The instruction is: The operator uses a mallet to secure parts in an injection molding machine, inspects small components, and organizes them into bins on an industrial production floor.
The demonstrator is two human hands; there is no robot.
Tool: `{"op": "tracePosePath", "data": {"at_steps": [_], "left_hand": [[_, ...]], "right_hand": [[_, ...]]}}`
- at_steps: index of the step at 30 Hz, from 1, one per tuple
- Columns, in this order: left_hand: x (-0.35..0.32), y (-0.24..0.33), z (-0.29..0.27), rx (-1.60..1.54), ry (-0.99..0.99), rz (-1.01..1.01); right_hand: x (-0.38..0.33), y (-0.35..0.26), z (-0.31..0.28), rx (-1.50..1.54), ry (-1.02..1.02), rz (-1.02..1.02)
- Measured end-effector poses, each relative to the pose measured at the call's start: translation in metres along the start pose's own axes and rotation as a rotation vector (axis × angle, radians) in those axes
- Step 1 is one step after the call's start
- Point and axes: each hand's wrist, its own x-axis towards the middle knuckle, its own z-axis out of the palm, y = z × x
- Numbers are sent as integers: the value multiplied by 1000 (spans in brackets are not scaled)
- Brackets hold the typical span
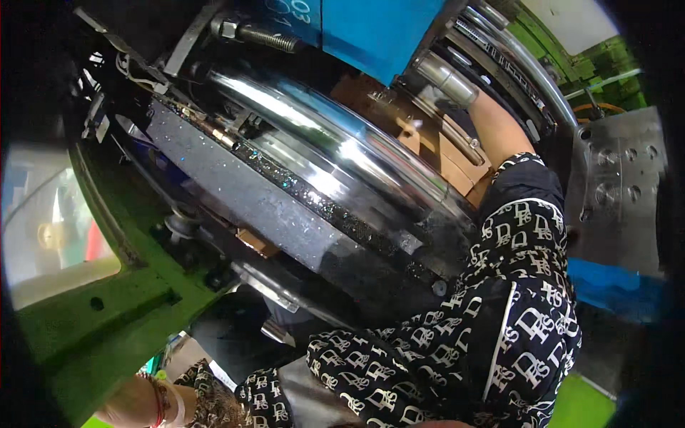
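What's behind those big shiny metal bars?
Behind the shiny bars sit brown blocks. The right forearm reaches in there; its hand is hidden behind a steel cylinder.

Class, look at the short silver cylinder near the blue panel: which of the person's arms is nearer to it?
Right. The right forearm reaches up right beside the silver cylinder; the left wrist stays far below, by the green frame.
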Motion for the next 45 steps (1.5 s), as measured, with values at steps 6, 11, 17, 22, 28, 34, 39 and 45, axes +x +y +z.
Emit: {"op": "tracePosePath", "data": {"at_steps": [6, 11, 17, 22, 28, 34, 39, 45], "left_hand": [[12, -9, -20, -393, -180, -277], [15, -39, -31, -450, -307, -170], [0, -67, -27, -409, -576, -39], [-5, -107, 6, -817, -644, -474], [-25, -135, -40, -859, -737, -384], [-92, -102, -107, -897, -892, -453], [-137, -87, -175, -929, -1244, -472], [-136, -144, -224, -660, -1455, -419]], "right_hand": [[-100, -51, 3, 78, -70, 32], [-174, -111, -1, -388, 156, 190], [-260, -132, -45, -355, 561, 99], [-314, -199, -33, 324, 919, -239], [-415, -349, 242, 632, 1516, -1375], [-459, -416, 370, 710, 1437, -1509], [-463, -365, 377, 925, 1079, -1297], [-500, -268, 414, 1047, 639, -1275]]}}
